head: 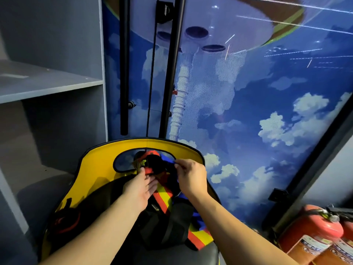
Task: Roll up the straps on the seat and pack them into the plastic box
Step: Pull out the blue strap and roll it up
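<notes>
A yellow and black racing seat [99,169] stands in front of me, seen from above. A bundle of straps [152,163] in red, yellow, blue and black hangs through the slot in its backrest and down onto the cushion. My left hand [140,188] pinches the red and black strap just below the slot. Level with the slot, my right hand [191,175] pinches a blue strap end at the bundle's right. A red and yellow striped strap [198,236] trails over the seat's right side. No plastic box is in view.
Grey shelving [47,83] fills the left side. Black vertical poles [124,73] stand behind the seat against a blue sky-patterned wall [267,111]. Red fire extinguishers [313,226] lie at the lower right.
</notes>
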